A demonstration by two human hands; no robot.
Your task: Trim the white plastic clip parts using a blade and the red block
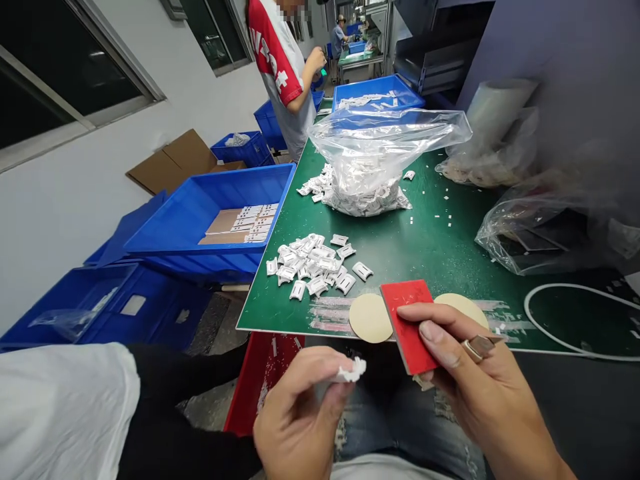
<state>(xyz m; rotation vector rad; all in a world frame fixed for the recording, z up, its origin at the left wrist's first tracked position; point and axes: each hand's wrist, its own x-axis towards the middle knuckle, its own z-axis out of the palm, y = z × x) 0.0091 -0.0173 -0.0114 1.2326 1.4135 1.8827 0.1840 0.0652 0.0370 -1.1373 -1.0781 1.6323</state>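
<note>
Between the thumb and fingers of my left hand [303,413] is a small white plastic part [354,370], held just off the table's front edge. My right hand [470,363] grips a flat red rectangular block [410,323] by its right side. The block and the part are apart. Two cream-coloured discs lie at the front of the table: a left disc [369,319] and a right disc [463,308], partly hidden behind my right hand. A loose pile of similar white plastic parts [315,263] lies beyond my left hand.
A clear plastic bag of white parts [367,190] stands on the green table [400,247]. Blue bins [200,250] line the left, and a red bin [239,400] sits below the edge. A white cable [530,313] loops at right. A co-worker [285,73] stands at the far end.
</note>
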